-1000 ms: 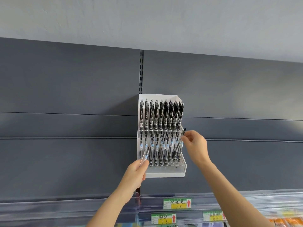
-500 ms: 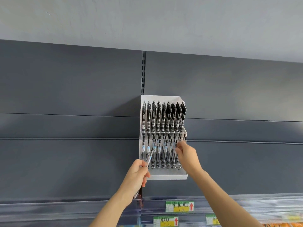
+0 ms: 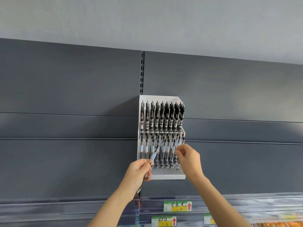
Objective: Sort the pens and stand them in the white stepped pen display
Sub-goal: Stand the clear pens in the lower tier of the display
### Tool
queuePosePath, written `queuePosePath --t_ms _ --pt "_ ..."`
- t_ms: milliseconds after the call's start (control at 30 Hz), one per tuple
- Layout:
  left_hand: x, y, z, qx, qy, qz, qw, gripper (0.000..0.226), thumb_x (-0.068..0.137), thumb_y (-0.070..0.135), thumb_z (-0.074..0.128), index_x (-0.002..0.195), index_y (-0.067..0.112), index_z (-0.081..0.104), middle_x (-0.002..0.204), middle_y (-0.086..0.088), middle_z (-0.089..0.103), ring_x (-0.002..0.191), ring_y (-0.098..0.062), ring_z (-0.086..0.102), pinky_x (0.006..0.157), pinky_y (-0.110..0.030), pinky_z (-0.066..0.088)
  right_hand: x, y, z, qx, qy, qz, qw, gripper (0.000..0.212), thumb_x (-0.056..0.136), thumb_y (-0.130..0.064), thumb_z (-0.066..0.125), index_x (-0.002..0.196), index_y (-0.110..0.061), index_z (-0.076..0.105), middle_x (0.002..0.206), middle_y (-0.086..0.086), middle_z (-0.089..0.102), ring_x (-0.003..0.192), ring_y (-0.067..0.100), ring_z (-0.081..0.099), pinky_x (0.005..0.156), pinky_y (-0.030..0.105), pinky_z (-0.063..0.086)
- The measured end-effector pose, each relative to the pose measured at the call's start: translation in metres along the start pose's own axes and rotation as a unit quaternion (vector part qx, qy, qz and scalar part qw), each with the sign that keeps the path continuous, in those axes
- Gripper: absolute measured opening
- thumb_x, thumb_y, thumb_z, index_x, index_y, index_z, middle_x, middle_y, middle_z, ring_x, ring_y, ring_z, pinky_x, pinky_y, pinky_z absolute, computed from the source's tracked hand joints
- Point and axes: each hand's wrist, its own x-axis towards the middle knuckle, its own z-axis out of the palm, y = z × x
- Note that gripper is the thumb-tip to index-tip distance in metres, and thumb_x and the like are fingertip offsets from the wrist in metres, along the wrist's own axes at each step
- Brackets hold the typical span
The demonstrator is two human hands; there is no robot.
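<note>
I judge this the placing step, with the pen in hand not yet seated. My left hand (image 3: 140, 172) reaches up at the display's 7 o'clock corner, its grip closed on a pen (image 3: 154, 155) whose upper end leans toward 1 o'clock. The white stepped pen display (image 3: 167, 175) hangs on the grey back panel (image 3: 65, 95), both tiers stocked. My right hand (image 3: 188, 158) sits at 4 o'clock, fingers curled beside the end pen (image 3: 183, 139); whether that grip pinches it I cannot tell. Next, the held pen needs uprighting over a free hole.
</note>
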Motion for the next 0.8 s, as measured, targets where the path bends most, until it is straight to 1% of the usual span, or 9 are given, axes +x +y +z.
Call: queuePosePath --t_ms 100,200,300,367,433,500,533,667,800 --pt "0.0 0.002 0.006 -0.018 -0.008 -0.006 1.0 0.027 0.098 0.004 0.038 0.092 0.01 0.064 0.068 -0.004 0.054 0.062 -0.014 0.051 0.057 -0.017 0.049 -0.011 -0.01 0.001 0.043 -0.05 -0.012 0.998 0.014 0.092 -0.011 0.054 0.093 -0.007 0.068 0.074 -0.005 0.062 0.065 0.006 0.054 0.056 0.008 0.042" --pt "0.001 0.003 0.014 -0.027 -0.021 -0.013 0.999 0.028 0.098 0.005 0.038 0.092 0.008 0.065 0.064 -0.004 0.054 0.059 -0.013 0.051 0.056 -0.018 0.048 -0.016 -0.021 0.0 0.09 -0.122 -0.018 0.988 0.014 0.091 -0.013 0.056 0.09 -0.012 0.07 0.068 -0.012 0.06 0.062 0.002 0.052 0.059 0.013 0.04" --pt "0.002 0.004 0.021 -0.025 -0.029 -0.019 0.999 0.027 0.099 0.006 0.038 0.091 0.008 0.064 0.064 -0.004 0.054 0.058 -0.012 0.051 0.056 -0.018 0.047 -0.019 -0.026 -0.001 0.097 -0.161 -0.025 0.982 0.03 0.09 -0.014 0.056 0.06 -0.016 0.055 0.047 -0.012 0.045 0.051 0.009 0.036 0.056 0.024 0.033" --pt "0.003 0.004 0.026 -0.006 -0.037 -0.019 0.999 0.025 0.099 0.01 0.039 0.094 0.009 0.064 0.071 -0.004 0.056 0.063 -0.013 0.051 0.061 -0.018 0.046 -0.019 -0.027 -0.003 0.087 -0.152 -0.015 0.984 0.033 0.09 -0.014 0.057 0.058 -0.016 0.05 0.048 -0.01 0.043 0.05 0.01 0.036 0.055 0.025 0.033" --pt "0.005 0.001 0.026 0.087 -0.03 0.003 0.996 0.023 0.099 0.019 0.04 0.107 0.016 0.061 0.095 0.0 0.059 0.084 -0.011 0.054 0.071 -0.015 0.043 -0.016 -0.025 -0.011 0.081 -0.127 -0.004 0.989 0.025 0.089 -0.013 0.058 0.064 -0.016 0.056 0.058 -0.002 0.056 0.053 0.015 0.046 0.054 0.022 0.036" --pt "0.009 -0.008 0.021 0.232 0.0 0.058 0.971 0.033 0.099 0.024 0.04 0.129 0.016 0.051 0.123 0.004 0.053 0.114 -0.011 0.049 0.092 -0.017 0.039 -0.007 -0.019 -0.025 0.049 -0.068 -0.001 0.996 0.018 0.089 -0.013 0.058 0.071 -0.013 0.058 0.069 0.008 0.065 0.058 0.023 0.052 0.053 0.02 0.036" --pt "0.01 -0.011 0.017 0.297 0.015 0.083 0.951 0.037 0.099 0.025 0.039 0.134 0.015 0.046 0.132 0.004 0.049 0.123 -0.011 0.044 0.1 -0.021 0.036 -0.001 -0.016 -0.033 0.023 -0.033 -0.003 0.999 0.016 0.089 -0.013 0.058 0.073 -0.012 0.057 0.07 0.008 0.064 0.058 0.021 0.05 0.051 0.018 0.034" --pt "0.011 -0.019 0.009 0.486 0.026 0.114 0.866 0.04 0.1 0.032 0.033 0.137 0.02 0.041 0.137 0.007 0.044 0.126 -0.012 0.037 0.104 -0.026 0.032 0.019 -0.008 -0.05 -0.01 0.035 0.0 0.999 0.015 0.09 -0.009 0.054 0.077 -0.003 0.056 0.064 0.001 0.053 0.063 0.019 0.041 0.05 0.017 0.029" --pt "0.009 -0.021 0.01 0.552 0.021 0.122 0.825 0.041 0.1 0.034 0.031 0.138 0.022 0.039 0.138 0.009 0.043 0.128 -0.012 0.035 0.105 -0.026 0.028 0.026 -0.005 -0.038 -0.011 0.02 -0.003 1.0 0.013 0.09 -0.008 0.053 0.081 0.001 0.056 0.077 0.011 0.063 0.066 0.02 0.045 0.053 0.021 0.033"
